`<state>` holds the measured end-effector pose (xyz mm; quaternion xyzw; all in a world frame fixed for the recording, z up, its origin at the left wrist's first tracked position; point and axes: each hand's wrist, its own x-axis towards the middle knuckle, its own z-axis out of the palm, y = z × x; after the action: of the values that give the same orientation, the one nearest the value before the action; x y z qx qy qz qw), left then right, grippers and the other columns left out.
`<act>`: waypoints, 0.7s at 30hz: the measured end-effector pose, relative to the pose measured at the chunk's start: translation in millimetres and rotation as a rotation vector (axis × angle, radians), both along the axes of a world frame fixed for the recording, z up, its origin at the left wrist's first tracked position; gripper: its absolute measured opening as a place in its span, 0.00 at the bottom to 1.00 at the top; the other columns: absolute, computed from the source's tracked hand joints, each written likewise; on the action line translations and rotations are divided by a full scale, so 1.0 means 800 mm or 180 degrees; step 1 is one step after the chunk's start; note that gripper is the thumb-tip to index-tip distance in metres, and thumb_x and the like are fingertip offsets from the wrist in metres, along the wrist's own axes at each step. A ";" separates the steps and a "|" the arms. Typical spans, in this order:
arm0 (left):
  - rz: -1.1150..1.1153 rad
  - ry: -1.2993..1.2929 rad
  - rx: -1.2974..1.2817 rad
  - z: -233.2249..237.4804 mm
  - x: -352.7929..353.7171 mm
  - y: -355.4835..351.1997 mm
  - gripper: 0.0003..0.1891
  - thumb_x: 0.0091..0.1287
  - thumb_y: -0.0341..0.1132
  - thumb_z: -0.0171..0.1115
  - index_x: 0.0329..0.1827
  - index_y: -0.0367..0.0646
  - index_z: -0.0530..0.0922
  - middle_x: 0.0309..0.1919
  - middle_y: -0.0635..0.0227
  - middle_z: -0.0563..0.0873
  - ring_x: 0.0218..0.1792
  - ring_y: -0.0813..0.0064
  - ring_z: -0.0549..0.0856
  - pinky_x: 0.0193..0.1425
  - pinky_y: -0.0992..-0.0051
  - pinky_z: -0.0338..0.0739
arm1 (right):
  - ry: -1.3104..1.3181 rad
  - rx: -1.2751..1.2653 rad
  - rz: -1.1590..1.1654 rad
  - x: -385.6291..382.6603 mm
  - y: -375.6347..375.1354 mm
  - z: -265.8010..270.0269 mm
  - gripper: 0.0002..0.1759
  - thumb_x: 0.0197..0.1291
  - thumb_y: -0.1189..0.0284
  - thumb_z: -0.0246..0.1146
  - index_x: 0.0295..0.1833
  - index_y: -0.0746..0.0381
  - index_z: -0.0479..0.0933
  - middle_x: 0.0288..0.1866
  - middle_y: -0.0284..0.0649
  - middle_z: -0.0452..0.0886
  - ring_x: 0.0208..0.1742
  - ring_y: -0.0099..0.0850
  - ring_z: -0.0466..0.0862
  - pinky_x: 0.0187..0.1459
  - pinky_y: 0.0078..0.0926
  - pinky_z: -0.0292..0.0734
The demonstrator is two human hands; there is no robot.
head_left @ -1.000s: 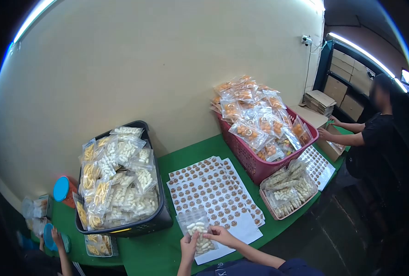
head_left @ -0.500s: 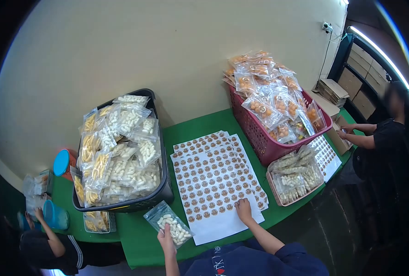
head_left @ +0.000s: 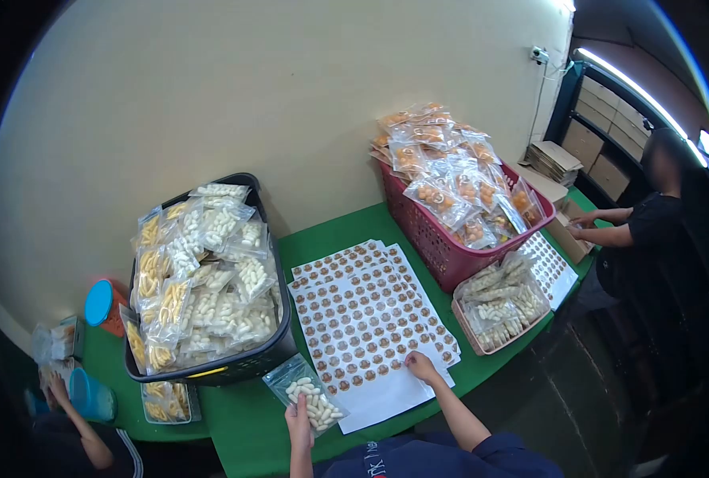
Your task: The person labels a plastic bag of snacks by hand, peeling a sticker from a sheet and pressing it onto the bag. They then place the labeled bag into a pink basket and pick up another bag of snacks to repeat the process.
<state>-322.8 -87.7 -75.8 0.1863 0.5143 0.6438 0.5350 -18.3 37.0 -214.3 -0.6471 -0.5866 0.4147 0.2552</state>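
Note:
My left hand (head_left: 300, 422) grips the lower edge of a clear zip bag (head_left: 310, 397) holding white, peanut-shaped pieces. That bag is tilted over the table's front edge, beside the sticker sheet. Bent over the sheet of round brown stickers (head_left: 354, 323) is my right hand (head_left: 424, 368), its fingertips pinched together near the end of the lowest sticker row. Whether a sticker is between those fingertips is too small to make out. More sticker sheets lie beneath the top one.
A black basket (head_left: 286, 338) heaped with filled bags stands left, a maroon basket (head_left: 450, 267) of orange-filled bags right. Near it sits a pink tray (head_left: 498, 344) of bags. One person (head_left: 641, 231) works at the right; another person's hand (head_left: 55, 390) is at far left.
The whole view has shifted slightly, with the table lower in it. My right hand's fingers are more curled over the sheet. My left hand still holds the bag.

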 end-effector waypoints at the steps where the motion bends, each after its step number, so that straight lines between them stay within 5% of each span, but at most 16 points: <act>1: -0.0054 -0.0024 -0.0005 -0.001 0.001 0.001 0.14 0.67 0.38 0.50 0.48 0.37 0.72 0.40 0.67 0.80 0.39 0.78 0.80 0.43 0.77 0.77 | 0.0039 -0.0040 -0.0002 -0.001 -0.003 0.000 0.04 0.49 0.75 0.56 0.32 0.63 0.73 0.33 0.45 0.78 0.37 0.37 0.78 0.42 0.28 0.71; 8: -0.0589 -0.0136 -0.0047 0.010 0.004 -0.002 0.16 0.66 0.37 0.52 0.50 0.34 0.71 0.42 0.64 0.80 0.40 0.78 0.80 0.44 0.78 0.75 | 0.1876 -0.0517 -0.0151 -0.018 -0.020 0.045 0.03 0.57 0.72 0.57 0.35 0.60 0.72 0.35 0.33 0.76 0.41 0.24 0.74 0.45 0.22 0.68; 11: -0.0701 -0.0152 -0.0028 0.031 0.007 -0.003 0.15 0.65 0.34 0.53 0.51 0.34 0.70 0.43 0.64 0.79 0.41 0.77 0.80 0.45 0.78 0.75 | 0.1664 -0.0126 -0.0250 -0.031 -0.028 0.059 0.04 0.57 0.70 0.58 0.36 0.59 0.72 0.35 0.32 0.76 0.39 0.22 0.74 0.42 0.20 0.69; 14: -0.0890 -0.0029 0.0138 0.049 0.008 0.000 0.16 0.63 0.31 0.56 0.52 0.35 0.70 0.44 0.64 0.79 0.43 0.77 0.79 0.47 0.77 0.75 | 0.2436 -0.0557 -0.0224 -0.053 -0.038 0.118 0.05 0.57 0.71 0.59 0.37 0.59 0.72 0.34 0.31 0.76 0.36 0.20 0.75 0.39 0.18 0.70; 17: -0.1069 0.0008 0.0273 0.059 0.006 0.004 0.18 0.61 0.29 0.58 0.53 0.35 0.69 0.45 0.65 0.78 0.44 0.76 0.79 0.48 0.77 0.74 | 0.2620 -0.0144 0.0146 -0.082 -0.041 0.164 0.05 0.56 0.73 0.60 0.38 0.60 0.72 0.33 0.30 0.75 0.34 0.19 0.75 0.38 0.17 0.72; 21: -0.1078 0.0027 0.0315 0.064 0.009 0.006 0.19 0.60 0.29 0.58 0.54 0.35 0.68 0.46 0.64 0.78 0.45 0.76 0.78 0.49 0.77 0.73 | 0.3005 -0.0150 0.0210 -0.115 -0.052 0.239 0.12 0.55 0.74 0.61 0.46 0.63 0.72 0.36 0.33 0.78 0.39 0.19 0.77 0.41 0.15 0.71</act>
<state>-315.5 -82.8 -24.6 0.2991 0.4455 0.5682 0.6238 -110.5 -4.7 -23.5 -0.3744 -0.4172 0.6846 0.4659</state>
